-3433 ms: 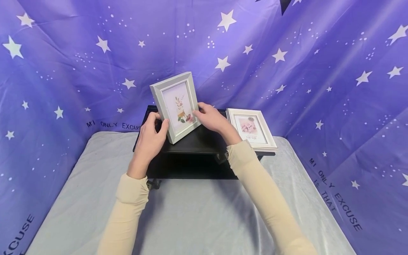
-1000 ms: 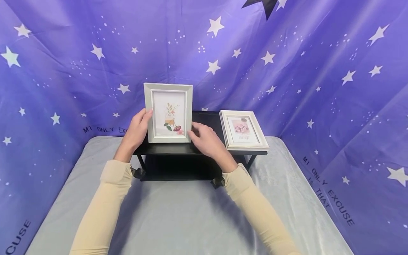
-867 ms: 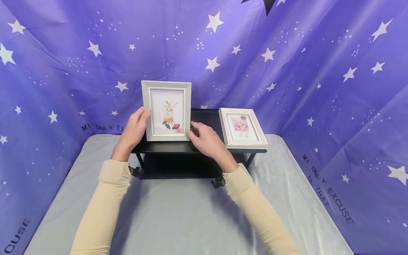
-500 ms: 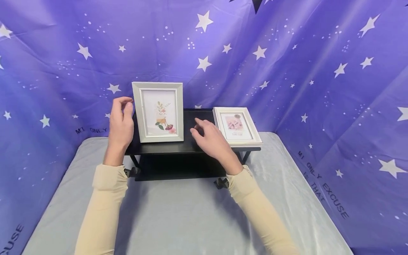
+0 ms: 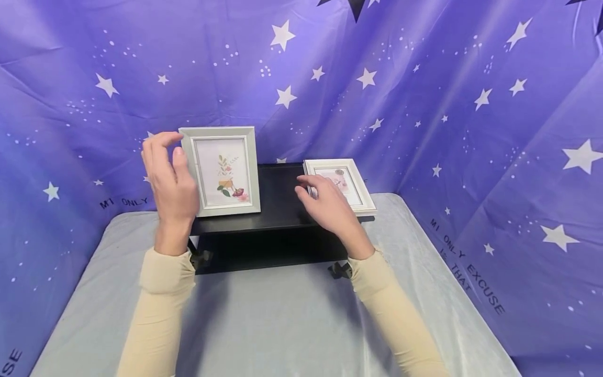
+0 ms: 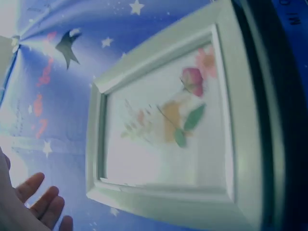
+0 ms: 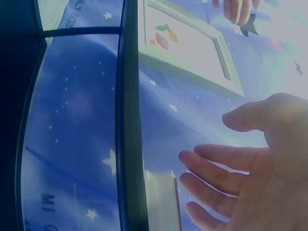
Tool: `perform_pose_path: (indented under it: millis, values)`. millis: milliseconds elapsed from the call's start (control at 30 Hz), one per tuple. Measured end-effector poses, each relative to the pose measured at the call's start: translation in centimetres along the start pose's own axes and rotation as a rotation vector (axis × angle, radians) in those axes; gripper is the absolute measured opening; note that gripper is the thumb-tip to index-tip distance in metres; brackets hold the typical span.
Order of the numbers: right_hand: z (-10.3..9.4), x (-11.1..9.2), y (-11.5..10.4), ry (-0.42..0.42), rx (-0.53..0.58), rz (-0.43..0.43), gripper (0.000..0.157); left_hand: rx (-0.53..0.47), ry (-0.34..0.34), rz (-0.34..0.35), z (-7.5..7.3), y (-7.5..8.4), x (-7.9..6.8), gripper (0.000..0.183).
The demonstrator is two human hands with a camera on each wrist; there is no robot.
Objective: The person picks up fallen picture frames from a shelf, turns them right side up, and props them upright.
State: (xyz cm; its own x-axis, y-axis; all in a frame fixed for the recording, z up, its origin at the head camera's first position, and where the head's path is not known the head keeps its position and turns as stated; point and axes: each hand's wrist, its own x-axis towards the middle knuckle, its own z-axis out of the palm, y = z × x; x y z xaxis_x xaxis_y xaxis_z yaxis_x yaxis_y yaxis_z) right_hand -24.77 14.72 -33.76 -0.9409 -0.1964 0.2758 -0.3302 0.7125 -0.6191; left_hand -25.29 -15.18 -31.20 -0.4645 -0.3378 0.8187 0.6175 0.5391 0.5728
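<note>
A pale green picture frame (image 5: 256,173) with a pressed-flower print stands upright on the left part of a black two-tier shelf (image 5: 278,199). My left hand (image 5: 171,183) is raised at the frame's left side, fingers relaxed, holding nothing; in the left wrist view its fingers (image 6: 45,202) are apart from the frame. My right hand (image 5: 327,204) hovers with loosely bent fingers, nothing in them, and overlaps the white picture frame (image 5: 365,191) in the head view. That white frame, with a pink flower print, lies flat on the shelf's right end, stacked on another.
The shelf stands on a table with a grey cloth (image 5: 273,319). Behind and at both sides hangs a purple curtain (image 5: 226,68) with white stars. A dark clip-like piece (image 5: 340,269) shows by my right sleeve.
Both hands have let go of the green frame, which was turned and set upright. The left hand has risen beside it; the right has moved right toward the white frame. The view has shifted.
</note>
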Motion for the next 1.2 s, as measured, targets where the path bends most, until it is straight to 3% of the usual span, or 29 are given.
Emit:
perform_pose_path:
  millis: [167,400,500,567,700,800,967,1200]
  values:
    - [-1.4,0.0,1.2,0.031,-0.007,0.017,0.044,-0.032,-0.014,0.095,1.6,1.4,0.0,0.047]
    - [-3.1,-0.3,3.9,0.098,0.016,0.052,0.044,-0.091,-0.108,0.266,4.0,2.6,-1.0,0.042]
    - [-4.2,-0.5,5.3,0.123,0.014,0.087,0.044,-0.145,-0.207,0.332,4.9,2.9,-1.7,0.039]
    - [-5.0,-0.6,6.4,0.151,0.009,0.109,0.043,-0.164,-0.345,0.337,5.7,3.1,-2.2,0.039]
    - [-6.4,-0.7,8.6,0.217,0.003,0.168,0.044,-0.137,-0.702,0.231,7.7,3.6,-3.6,0.034]
    - [-6.8,-0.7,9.9,0.226,0.021,0.216,0.049,-0.066,-0.874,0.119,9.4,3.8,-4.8,0.03]
    - [-6.0,-1.0,11.7,0.206,0.033,0.275,0.061,0.057,-0.956,0.005,11.6,3.0,-6.8,0.027]
    - [-5.2,-1.3,13.1,0.173,0.046,0.333,0.058,0.243,-1.035,-0.112,13.2,2.2,-8.4,0.038]
